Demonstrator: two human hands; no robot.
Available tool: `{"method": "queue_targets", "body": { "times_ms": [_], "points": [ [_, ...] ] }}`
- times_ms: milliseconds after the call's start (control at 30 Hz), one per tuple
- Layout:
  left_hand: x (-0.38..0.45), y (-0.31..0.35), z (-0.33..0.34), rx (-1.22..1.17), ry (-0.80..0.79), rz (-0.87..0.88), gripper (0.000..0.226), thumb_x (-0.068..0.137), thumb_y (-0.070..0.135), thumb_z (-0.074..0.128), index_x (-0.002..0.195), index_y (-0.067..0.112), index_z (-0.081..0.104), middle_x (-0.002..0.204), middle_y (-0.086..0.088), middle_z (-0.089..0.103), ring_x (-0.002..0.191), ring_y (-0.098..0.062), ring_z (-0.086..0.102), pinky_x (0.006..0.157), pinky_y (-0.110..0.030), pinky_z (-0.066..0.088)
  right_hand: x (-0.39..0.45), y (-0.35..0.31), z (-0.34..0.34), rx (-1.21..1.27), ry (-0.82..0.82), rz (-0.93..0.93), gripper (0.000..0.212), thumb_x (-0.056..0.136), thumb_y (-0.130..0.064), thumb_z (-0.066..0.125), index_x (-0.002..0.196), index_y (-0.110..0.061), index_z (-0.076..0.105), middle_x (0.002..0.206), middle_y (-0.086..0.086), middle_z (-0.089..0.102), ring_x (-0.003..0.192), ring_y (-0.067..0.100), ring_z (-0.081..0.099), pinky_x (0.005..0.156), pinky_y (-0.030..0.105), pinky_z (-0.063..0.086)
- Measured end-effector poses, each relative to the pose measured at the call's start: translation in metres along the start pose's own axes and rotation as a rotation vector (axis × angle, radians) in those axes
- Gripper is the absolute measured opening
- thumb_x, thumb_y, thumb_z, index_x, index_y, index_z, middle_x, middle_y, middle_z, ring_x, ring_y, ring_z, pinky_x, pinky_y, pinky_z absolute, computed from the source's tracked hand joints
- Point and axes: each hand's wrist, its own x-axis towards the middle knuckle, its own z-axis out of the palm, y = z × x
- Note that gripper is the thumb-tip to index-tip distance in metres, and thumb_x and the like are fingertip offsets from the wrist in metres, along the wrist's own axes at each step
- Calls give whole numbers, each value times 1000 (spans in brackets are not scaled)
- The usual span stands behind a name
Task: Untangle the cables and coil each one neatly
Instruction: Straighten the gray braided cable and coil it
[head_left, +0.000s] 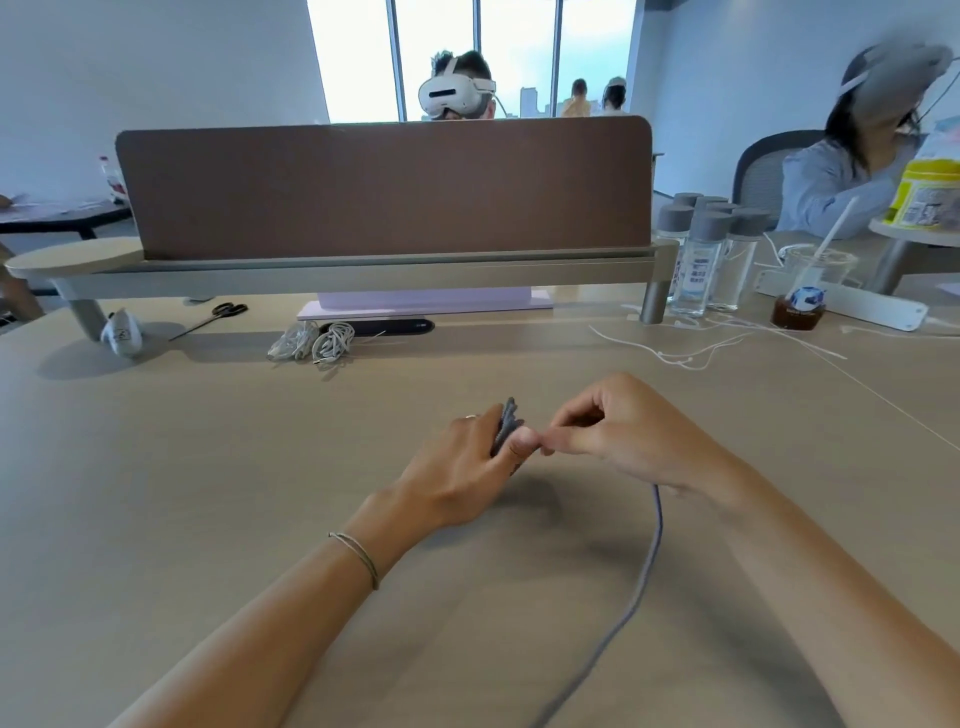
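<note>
- L hand (457, 467) grips grey cable (655, 540) coil, thumb pressed on it.
- R hand (623, 431) pinches cable end by L thumb.
- Cable tail trails over desk (208, 467) toward viewer.

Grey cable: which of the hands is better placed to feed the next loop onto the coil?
The right hand. It pinches the grey cable beside the coil, with the loose tail trailing from it; the left hand is occupied holding the coil.
</note>
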Motion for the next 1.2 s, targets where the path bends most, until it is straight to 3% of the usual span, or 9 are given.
{"method": "queue_targets", "body": {
  "times_ms": [100, 200, 300, 400, 533, 700, 933, 1100, 1200],
  "points": [
    [-2, 6, 2, 125, -184, 2, 82, 73, 95, 23, 95, 21, 51, 78, 2, 58, 70, -20, 53, 64, -42, 42, 6, 10, 3, -141, 123, -124, 20, 80, -36, 84, 68, -22, 76, 55, -8, 64, 51, 6, 51, 54, 23, 39],
    [-2, 8, 4, 209, -318, -15, 38, 83, 68, 52, 93, 32, 52, 81, 6, 59, 74, -21, 56, 67, -39, 45, 11, 20, 7, -145, 172, -129, 35, 73, -43, 88, 61, -19, 66, 46, -12, 51, 47, 8, 41, 49, 20, 31],
    [-5, 8, -4, -235, -419, -118, 23, 90, 37, 51, 83, 16, 45, 69, 4, 50, 60, -19, 46, 60, -36, 39, 15, 27, 8, -143, 191, -103, 47, 74, -53, 84, 58, -16, 60, 43, -11, 45, 46, 8, 37, 49, 25, 30],
    [-7, 10, -9, -756, -560, -241, 26, 97, 40, 43, 87, 16, 42, 67, 0, 39, 53, -15, 27, 45, -26, 25, 18, 31, 12, -99, 174, -93, 46, 86, -53, 73, 60, -16, 62, 42, -11, 43, 44, 7, 36, 49, 24, 29],
    [-1, 12, -5, -1148, -320, -395, 34, 105, 43, 37, 97, 11, 49, 66, -1, 36, 51, -12, 23, 42, -22, 23, 23, 38, 23, -39, 172, -10, 33, 97, -37, 66, 68, -21, 67, 47, -9, 49, 46, 7, 41, 53, 28, 36],
    [4, 7, -5, -1279, 8, -535, 53, 109, 36, 29, 122, -2, 64, 70, -5, 44, 53, -13, 33, 45, -23, 28, 19, 39, 47, -367, 198, 44, 22, 100, -28, 56, 83, -30, 68, 71, -8, 64, 74, 21, 61, 63, 34, 40],
    [7, 9, -9, -1435, 221, -555, 47, 109, 39, 29, 90, 7, 58, 104, -23, 68, 104, -37, 64, 98, -49, 48, 8, 14, 80, -676, 86, -96, 24, 101, -23, 50, 123, -24, 57, 107, 6, 70, 98, 35, 65, 68, 38, 38],
    [12, 2, -13, -1312, 478, -634, 36, 105, 45, 42, 90, 13, 46, 80, -9, 56, 58, -20, 53, 49, -31, 48, -11, -12, 95, -500, -82, -179, 10, 99, -28, 58, 100, -19, 54, 80, 5, 60, 79, 33, 57, 64, 39, 38],
    [11, -6, -15, -1006, 535, -614, 34, 105, 46, 43, 86, 17, 42, 77, -3, 46, 54, -16, 38, 50, -32, 39, -13, -17, 99, -124, -172, -85, 16, 89, -17, 65, 104, -22, 66, 64, 0, 60, 63, 19, 56, 65, 35, 47]
  ]
}}
